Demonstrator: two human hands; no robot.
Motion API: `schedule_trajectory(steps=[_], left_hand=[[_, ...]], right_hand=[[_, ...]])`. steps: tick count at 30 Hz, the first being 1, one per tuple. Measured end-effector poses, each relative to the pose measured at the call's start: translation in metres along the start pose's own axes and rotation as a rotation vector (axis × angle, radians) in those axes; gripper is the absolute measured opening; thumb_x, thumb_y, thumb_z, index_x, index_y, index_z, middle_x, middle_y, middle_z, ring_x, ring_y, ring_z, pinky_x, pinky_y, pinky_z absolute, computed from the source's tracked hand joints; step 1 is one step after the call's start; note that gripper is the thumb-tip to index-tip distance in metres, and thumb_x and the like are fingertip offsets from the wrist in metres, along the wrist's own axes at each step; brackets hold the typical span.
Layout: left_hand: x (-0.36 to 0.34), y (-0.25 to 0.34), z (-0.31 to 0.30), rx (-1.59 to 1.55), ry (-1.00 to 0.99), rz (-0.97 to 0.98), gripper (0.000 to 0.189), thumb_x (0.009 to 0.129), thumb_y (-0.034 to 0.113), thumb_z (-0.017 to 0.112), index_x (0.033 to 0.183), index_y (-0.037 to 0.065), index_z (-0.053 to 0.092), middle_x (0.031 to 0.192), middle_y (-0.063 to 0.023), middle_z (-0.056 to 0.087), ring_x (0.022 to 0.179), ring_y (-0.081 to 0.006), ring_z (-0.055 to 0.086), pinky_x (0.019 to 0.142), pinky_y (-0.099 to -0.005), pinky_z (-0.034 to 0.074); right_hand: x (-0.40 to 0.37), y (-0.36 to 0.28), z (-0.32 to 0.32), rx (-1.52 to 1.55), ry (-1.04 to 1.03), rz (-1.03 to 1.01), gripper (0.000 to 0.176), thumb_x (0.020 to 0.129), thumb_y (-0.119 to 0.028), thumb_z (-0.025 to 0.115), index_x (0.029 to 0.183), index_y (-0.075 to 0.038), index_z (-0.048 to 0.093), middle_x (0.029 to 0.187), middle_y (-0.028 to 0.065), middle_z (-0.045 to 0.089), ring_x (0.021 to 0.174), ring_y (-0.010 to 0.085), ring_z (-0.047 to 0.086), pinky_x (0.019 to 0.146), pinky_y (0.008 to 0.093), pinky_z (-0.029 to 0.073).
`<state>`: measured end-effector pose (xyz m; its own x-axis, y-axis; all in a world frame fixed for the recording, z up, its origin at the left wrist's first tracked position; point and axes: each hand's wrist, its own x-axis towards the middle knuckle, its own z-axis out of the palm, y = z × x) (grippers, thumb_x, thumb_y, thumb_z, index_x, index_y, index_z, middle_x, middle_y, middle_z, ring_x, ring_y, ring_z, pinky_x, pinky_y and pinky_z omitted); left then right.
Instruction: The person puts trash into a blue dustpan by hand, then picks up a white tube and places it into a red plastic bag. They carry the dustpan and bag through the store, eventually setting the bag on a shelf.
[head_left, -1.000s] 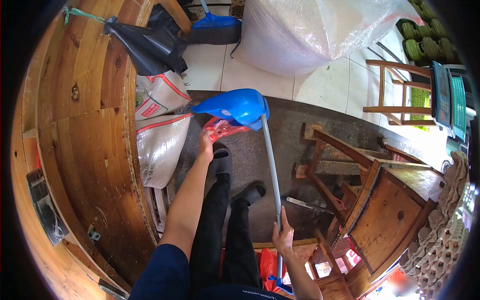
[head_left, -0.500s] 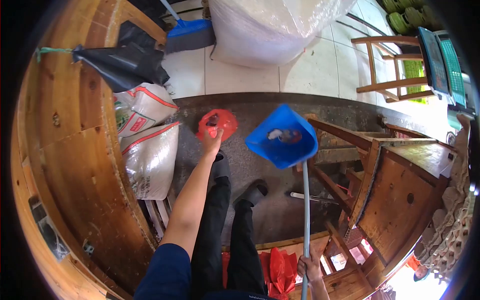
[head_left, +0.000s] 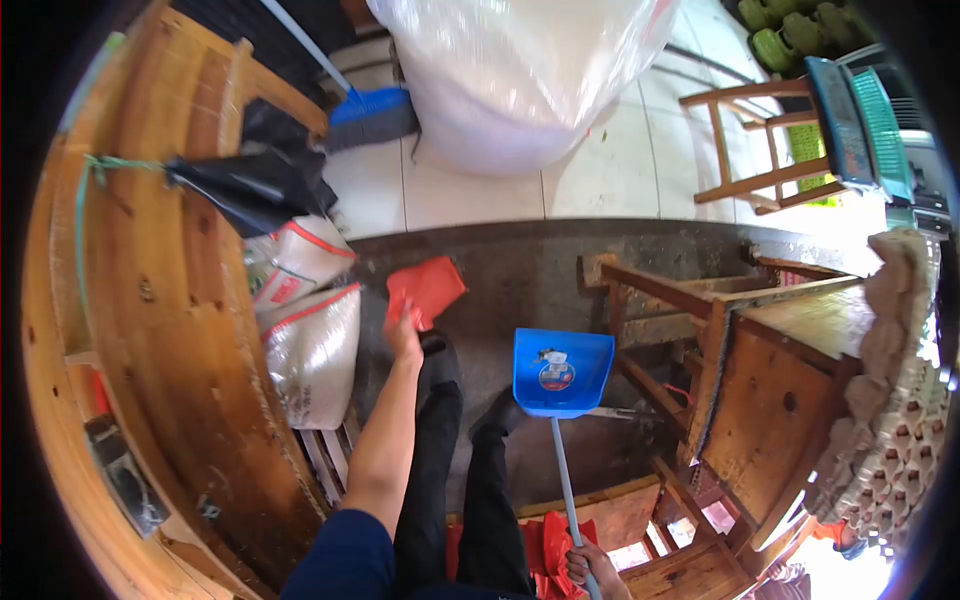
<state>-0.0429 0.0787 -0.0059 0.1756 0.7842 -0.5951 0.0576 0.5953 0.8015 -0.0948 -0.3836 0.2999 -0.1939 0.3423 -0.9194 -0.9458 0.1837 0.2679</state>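
Note:
My left hand is closed on a red plastic bag, which hangs out to the right of the fingers above the dark floor. Lower right, my right hand grips the grey handle of a blue dustpan. Small scraps lie in the pan, near a round label. The pan is in front of my right foot. More red plastic is bunched beside my right hand.
White sacks stand by the wooden counter at left. A large wrapped sack and a blue broom are ahead. Wooden stools and a wooden table stand at right, beside egg trays.
The dustpan has moved down and left, nearer my feet, and has turned. The red bag now appears flatter and lower, its opening no longer visible. The view has shifted slightly.

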Motion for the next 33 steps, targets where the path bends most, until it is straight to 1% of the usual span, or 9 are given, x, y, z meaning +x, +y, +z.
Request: schedule_trajectory(steps=[3,4,8,9,13,14,18,28,33], left_hand=[[-0.050,0.064,-0.031,0.110,-0.045,0.105,0.026,0.078,0.013,0.066,0.100,0.001,0.060,0.095,-0.0046,0.062,0.085,-0.0147,0.058,0.078,-0.0275,0.044],[-0.074,0.092,-0.029,0.100,-0.093,0.111,0.027,0.078,0.015,0.066,0.101,0.000,0.060,0.097,-0.0057,0.062,0.090,-0.0153,0.057,0.081,-0.0283,0.043],[-0.126,0.143,-0.064,-0.210,-0.525,-0.153,0.029,0.086,0.019,0.050,0.107,-0.001,0.057,0.117,-0.0121,0.057,0.109,-0.0228,0.053,0.097,-0.0363,0.039],[-0.161,0.169,-0.052,-0.191,-0.763,0.086,0.025,0.087,0.021,0.045,0.100,0.002,0.056,0.116,-0.0106,0.056,0.107,-0.0217,0.052,0.095,-0.0354,0.039],[-0.210,0.216,-0.039,-0.108,-0.599,-0.460,0.020,0.088,0.026,0.049,0.097,0.009,0.056,0.082,0.0001,0.050,0.069,-0.0162,0.048,0.065,-0.0307,0.043],[-0.170,0.185,-0.059,0.414,-0.870,0.120,0.025,0.087,0.030,0.052,0.101,0.008,0.058,0.082,-0.0017,0.050,0.069,-0.0163,0.047,0.067,-0.0309,0.043],[-0.290,0.293,0.006,0.436,-0.882,0.171,0.034,0.085,0.029,0.055,0.110,0.006,0.049,0.093,-0.0055,0.049,0.077,-0.0176,0.049,0.072,-0.0306,0.043],[-0.492,0.316,0.018,0.697,-1.222,0.531,0.067,0.081,0.026,0.063,0.133,0.001,0.029,0.122,-0.0151,0.045,0.098,-0.0211,0.053,0.084,-0.0299,0.044],[-0.528,0.307,0.027,0.993,-1.352,1.131,0.097,0.073,0.012,0.070,0.138,-0.008,0.002,0.129,-0.0268,0.039,0.115,-0.0370,0.047,0.100,-0.0412,0.034]], right_hand=[[-0.007,0.002,0.030,-0.007,-0.086,-0.111,0.036,0.086,-0.003,0.042,0.121,-0.013,0.041,0.064,0.0037,0.041,0.047,0.0144,0.042,0.041,0.0282,0.038],[-0.015,0.003,0.047,-0.146,0.151,-0.184,0.041,0.085,-0.005,0.044,0.125,-0.012,0.039,0.073,0.0064,0.047,0.053,0.0177,0.048,0.046,0.0321,0.043],[-0.026,-0.004,0.067,-0.396,-0.148,-0.228,0.050,0.089,-0.019,0.049,0.137,-0.014,0.034,0.083,0.0075,0.054,0.049,0.0164,0.050,0.044,0.0330,0.045],[-0.031,-0.017,0.078,-0.408,-0.195,-0.260,0.045,0.090,-0.024,0.049,0.133,-0.014,0.039,0.082,0.0050,0.054,0.052,0.0158,0.052,0.047,0.0327,0.047],[-0.056,-0.040,0.106,-0.322,-0.339,-0.650,0.041,0.092,-0.039,0.042,0.124,-0.014,0.047,0.078,-0.0002,0.054,0.058,0.0138,0.057,0.052,0.0315,0.048],[-0.061,-0.045,0.122,-0.522,-0.104,-0.820,0.042,0.093,-0.039,0.037,0.123,-0.012,0.048,0.075,0.0055,0.057,0.063,0.0193,0.060,0.057,0.0357,0.049],[-0.094,-0.022,0.133,-1.209,0.327,-1.509,0.043,0.091,-0.034,0.027,0.115,-0.006,0.049,0.078,0.0229,0.060,0.074,0.0383,0.060,0.067,0.0481,0.048],[-0.182,0.063,0.107,-1.074,0.288,-1.697,0.035,0.090,-0.033,0.047,0.115,-0.009,0.046,0.074,0.0253,0.060,0.071,0.0428,0.059,0.062,0.0513,0.047],[-0.184,0.047,0.097,-1.061,0.262,-1.844,0.035,0.088,-0.029,0.052,0.116,-0.008,0.049,0.084,0.0244,0.061,0.074,0.0424,0.059,0.063,0.0507,0.047]])
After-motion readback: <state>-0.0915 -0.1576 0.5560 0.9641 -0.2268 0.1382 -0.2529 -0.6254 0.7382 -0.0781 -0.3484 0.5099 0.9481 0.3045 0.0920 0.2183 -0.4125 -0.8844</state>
